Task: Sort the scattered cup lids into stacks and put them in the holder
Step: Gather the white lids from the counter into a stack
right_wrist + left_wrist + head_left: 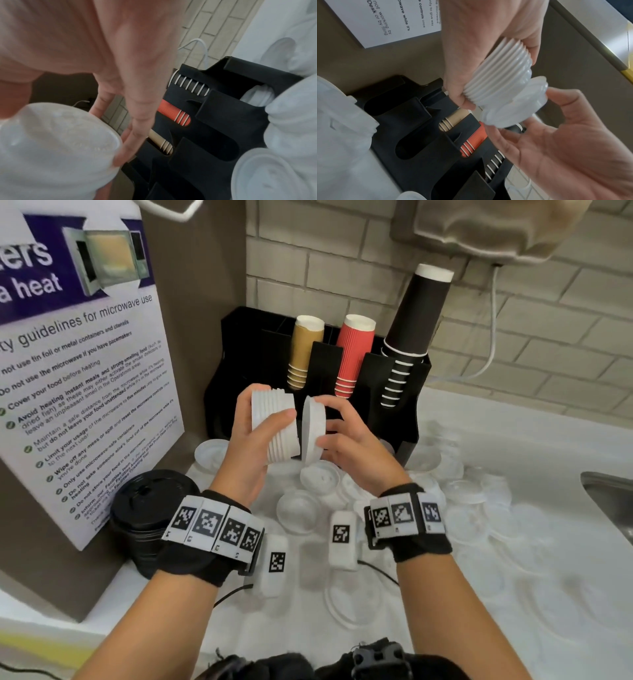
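Holding the stack of white lids (274, 428) sideways, your left hand (248, 446) curled round it. Your right hand (346, 440) pinched a single lid (313, 429) beside the stack, before the black holder (390, 392).

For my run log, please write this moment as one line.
left hand: holds white lid stack | right hand: holds single lid at stack's end | holder: behind
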Demonstrator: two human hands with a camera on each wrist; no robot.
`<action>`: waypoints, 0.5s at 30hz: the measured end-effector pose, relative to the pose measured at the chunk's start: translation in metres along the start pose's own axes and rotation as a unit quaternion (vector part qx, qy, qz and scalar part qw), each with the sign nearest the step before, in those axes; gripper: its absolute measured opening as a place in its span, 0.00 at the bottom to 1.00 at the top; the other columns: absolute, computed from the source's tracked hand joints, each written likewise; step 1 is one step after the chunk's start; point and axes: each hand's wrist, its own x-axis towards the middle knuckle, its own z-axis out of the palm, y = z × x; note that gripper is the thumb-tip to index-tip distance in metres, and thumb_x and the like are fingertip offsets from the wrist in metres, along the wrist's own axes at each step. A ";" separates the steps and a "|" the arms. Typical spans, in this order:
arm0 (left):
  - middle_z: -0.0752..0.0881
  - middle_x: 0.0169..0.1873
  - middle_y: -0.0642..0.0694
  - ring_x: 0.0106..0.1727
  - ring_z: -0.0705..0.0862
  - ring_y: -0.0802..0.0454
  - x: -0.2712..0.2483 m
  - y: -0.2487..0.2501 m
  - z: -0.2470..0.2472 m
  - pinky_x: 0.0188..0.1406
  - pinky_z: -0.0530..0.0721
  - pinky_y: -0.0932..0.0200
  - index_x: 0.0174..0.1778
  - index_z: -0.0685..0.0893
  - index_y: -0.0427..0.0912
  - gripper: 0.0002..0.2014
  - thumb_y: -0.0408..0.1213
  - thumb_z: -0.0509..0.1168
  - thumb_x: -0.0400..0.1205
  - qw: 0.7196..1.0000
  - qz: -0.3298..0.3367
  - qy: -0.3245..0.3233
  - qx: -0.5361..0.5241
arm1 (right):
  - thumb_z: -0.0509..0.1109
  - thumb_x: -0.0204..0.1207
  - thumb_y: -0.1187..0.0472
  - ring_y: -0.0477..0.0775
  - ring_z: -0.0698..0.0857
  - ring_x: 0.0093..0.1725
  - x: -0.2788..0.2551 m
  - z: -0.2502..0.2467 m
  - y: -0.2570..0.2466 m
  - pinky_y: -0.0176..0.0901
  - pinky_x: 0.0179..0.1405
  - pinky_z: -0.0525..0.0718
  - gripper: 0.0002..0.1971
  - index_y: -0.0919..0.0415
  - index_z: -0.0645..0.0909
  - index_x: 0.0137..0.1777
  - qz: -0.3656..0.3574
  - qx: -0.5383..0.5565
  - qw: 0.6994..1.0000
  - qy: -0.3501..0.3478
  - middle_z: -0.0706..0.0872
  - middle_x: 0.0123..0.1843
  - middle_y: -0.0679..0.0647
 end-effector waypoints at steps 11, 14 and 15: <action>0.79 0.63 0.47 0.60 0.82 0.49 -0.007 -0.004 0.001 0.45 0.84 0.57 0.67 0.75 0.66 0.25 0.50 0.71 0.74 0.995 -0.017 -0.085 0.057 | 0.72 0.71 0.62 0.63 0.84 0.62 -0.015 0.015 0.003 0.61 0.63 0.84 0.28 0.42 0.74 0.71 -0.037 0.004 0.997 0.062 0.82 0.65 0.63; 0.80 0.63 0.47 0.61 0.82 0.47 -0.007 -0.001 0.000 0.48 0.84 0.54 0.67 0.75 0.68 0.29 0.55 0.72 0.69 0.992 -0.032 -0.104 0.063 | 0.72 0.71 0.62 0.61 0.85 0.59 -0.016 0.013 -0.001 0.61 0.62 0.85 0.28 0.40 0.75 0.69 -0.041 -0.014 0.998 0.052 0.83 0.64 0.61; 0.79 0.63 0.47 0.62 0.82 0.46 -0.007 -0.001 -0.001 0.48 0.84 0.53 0.68 0.75 0.68 0.29 0.56 0.72 0.69 0.992 -0.035 -0.105 0.062 | 0.73 0.70 0.63 0.60 0.85 0.59 -0.016 0.013 -0.002 0.61 0.61 0.85 0.28 0.40 0.75 0.69 -0.041 -0.017 0.998 0.051 0.83 0.63 0.61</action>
